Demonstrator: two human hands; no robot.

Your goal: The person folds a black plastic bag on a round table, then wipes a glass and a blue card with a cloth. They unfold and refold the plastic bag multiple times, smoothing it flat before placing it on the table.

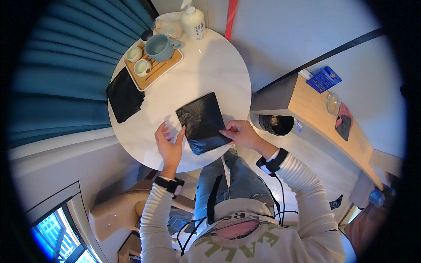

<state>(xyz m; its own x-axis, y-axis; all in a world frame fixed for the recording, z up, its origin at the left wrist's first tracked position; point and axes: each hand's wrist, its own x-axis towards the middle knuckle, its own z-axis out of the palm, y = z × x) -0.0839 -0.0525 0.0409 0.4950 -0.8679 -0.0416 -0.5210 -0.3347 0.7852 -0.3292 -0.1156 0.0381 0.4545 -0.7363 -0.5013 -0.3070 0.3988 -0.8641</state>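
A folded black plastic bag [203, 121] lies flat as a rough square near the front of the round white table [227, 72]. My right hand [241, 133] pinches its right edge between thumb and fingers. Just off the bag's left edge, my left hand [170, 143] has its thumb and fingers spread, with nothing between them; whether the thumb tip touches the bag I cannot tell. More folded black plastic [125, 95] rests at the table's left side, against the tea tray.
The wooden tea tray [158, 77] carries a blue-grey mug [159, 47] and two small cups [142, 68]. Behind it stands a white pump bottle [194, 24]. A wooden desk [315, 108] is to the right, with a black-lined bin [283, 126] below it. A chair [108, 210] stands at lower left.
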